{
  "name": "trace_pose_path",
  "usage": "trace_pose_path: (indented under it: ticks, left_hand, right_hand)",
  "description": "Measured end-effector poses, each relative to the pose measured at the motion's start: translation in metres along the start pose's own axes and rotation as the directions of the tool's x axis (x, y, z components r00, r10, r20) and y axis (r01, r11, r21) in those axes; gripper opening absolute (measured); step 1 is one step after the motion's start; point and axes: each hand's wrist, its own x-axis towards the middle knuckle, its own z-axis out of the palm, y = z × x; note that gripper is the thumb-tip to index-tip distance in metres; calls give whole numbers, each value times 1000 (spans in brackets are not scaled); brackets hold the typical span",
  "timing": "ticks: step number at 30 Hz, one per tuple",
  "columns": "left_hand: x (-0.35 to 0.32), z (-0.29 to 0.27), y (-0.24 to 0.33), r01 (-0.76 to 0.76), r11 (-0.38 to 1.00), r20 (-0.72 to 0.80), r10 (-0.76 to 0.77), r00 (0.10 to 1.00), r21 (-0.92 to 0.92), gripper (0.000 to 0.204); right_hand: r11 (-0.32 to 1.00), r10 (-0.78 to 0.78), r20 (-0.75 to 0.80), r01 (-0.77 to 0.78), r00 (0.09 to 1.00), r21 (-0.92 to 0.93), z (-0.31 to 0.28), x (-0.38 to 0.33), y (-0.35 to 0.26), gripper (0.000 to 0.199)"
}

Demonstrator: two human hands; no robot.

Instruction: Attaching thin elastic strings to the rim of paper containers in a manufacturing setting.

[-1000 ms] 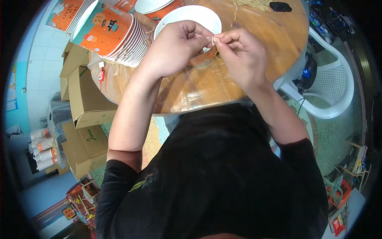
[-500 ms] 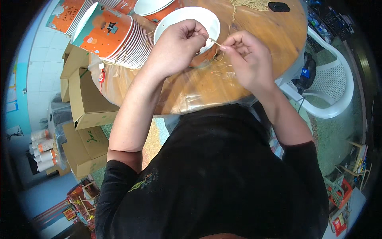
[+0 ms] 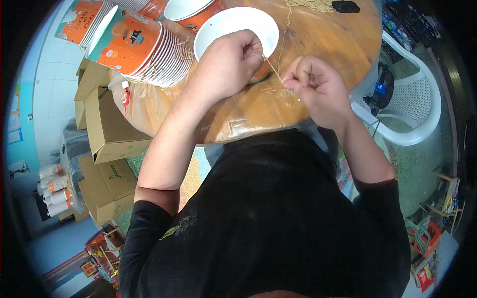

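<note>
A thin beige cord (image 3: 273, 69) is stretched between my hands above the near side of a white-lined paper bucket (image 3: 248, 21). My left hand (image 3: 231, 62) is closed in a pinch on one part of the cord, just over the bucket's rim. To the right and slightly nearer, my right hand (image 3: 320, 87) pinches the cord between thumb and forefinger. Another strand runs up toward a bundle of beige cord (image 3: 313, 4) at the table's far edge. My left hand hides part of the bucket; its orange outside shows a little below the hands.
Stacked orange paper buckets (image 3: 136, 42) with cord around them lie tilted at the left of the round wooden table (image 3: 343, 49). A black object (image 3: 346, 6) lies by the cord bundle. Open cardboard boxes (image 3: 117, 124) stand left, a white plastic chair (image 3: 427, 119) right.
My right hand has moved toward me and slightly right, and my left hand slightly nearer too. The cord stretch between them is longer and slopes down to the right.
</note>
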Motion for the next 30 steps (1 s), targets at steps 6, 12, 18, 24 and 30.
trace_pose_path:
  ticks: [6,12,18,24,30]
  left_hand:
    - [-8,-3,-9,-133,971,-140,106,984,-198,17]
    - [-10,5,-13,-485,837,-189,534,824,253,18]
    - [-20,12,-12,-454,846,-248,521,817,280,12]
    - [-26,8,-20,-357,914,-306,402,863,193,9]
    - [-45,-5,-45,-308,951,-382,294,876,28,5]
  right_hand:
    - [965,141,-85,-117,986,236,-2,6,4,16]
    - [964,221,11,-220,975,152,1,6,-10,18]
    - [938,222,103,-241,970,250,6,10,-25,24]
    - [910,292,166,-327,942,255,8,11,-35,28]
    - [892,256,208,-148,944,-427,-35,11,-39,33]
